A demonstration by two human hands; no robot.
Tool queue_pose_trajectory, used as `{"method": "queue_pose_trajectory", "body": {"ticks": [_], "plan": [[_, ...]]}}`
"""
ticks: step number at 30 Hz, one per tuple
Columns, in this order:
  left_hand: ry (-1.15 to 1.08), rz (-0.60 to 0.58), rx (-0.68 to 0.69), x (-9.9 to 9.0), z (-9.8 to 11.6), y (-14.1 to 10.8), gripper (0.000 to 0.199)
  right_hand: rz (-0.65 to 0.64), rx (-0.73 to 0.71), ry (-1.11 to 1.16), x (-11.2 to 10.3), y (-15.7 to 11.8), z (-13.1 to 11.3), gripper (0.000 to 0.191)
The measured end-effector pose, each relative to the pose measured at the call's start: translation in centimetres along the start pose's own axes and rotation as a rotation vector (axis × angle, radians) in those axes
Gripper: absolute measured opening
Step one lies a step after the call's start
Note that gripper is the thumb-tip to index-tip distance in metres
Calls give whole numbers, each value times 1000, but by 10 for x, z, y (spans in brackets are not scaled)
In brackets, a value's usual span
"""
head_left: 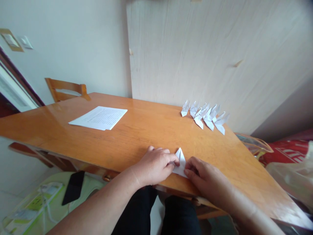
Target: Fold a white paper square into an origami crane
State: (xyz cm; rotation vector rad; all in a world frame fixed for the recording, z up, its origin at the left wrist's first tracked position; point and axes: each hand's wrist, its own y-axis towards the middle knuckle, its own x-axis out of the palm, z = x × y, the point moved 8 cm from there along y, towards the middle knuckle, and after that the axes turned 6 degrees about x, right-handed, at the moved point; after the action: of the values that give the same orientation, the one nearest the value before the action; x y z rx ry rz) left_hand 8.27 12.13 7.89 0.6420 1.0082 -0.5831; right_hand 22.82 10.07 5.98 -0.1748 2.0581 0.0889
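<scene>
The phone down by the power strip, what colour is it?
The phone looks black, seen best in the head view.

Broad passage left of the origami figures [209, 123]
Left of the figures, bare counter [151, 124] reaches the low, flat stack of printed sheets [99, 118]; bare wood also lies in front of them. Close behind them the upright wall panel [176, 58] blocks the way. They crowd together, tips up, with little gap between. In front and to their left, the left hand [156, 164] and right hand [207, 178] obstruct the front edge.
</scene>
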Motion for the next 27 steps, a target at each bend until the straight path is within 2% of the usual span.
{"method": "queue_pose_trajectory", "body": {"ticks": [4,9,12,16,20,27], "plan": [[-14,21,12,1,-2,0,21,-74,-32,81,-5,1,-2,19],[-32,32,31,4,-5,0,21,-71,-9,46,-1,0,3,6],[-50,16,46,4,-6,2,23,-48,9,-22,1,-1,4,7],[-85,-52,54,3,-8,5,28,-80,8,-34,-1,-1,-1,9],[-111,-91,43,2,-10,9,29,-146,25,-44,-2,4,-7,18],[-135,-116,41,3,-12,13,24,-153,67,-127,5,18,-2,29]]}}
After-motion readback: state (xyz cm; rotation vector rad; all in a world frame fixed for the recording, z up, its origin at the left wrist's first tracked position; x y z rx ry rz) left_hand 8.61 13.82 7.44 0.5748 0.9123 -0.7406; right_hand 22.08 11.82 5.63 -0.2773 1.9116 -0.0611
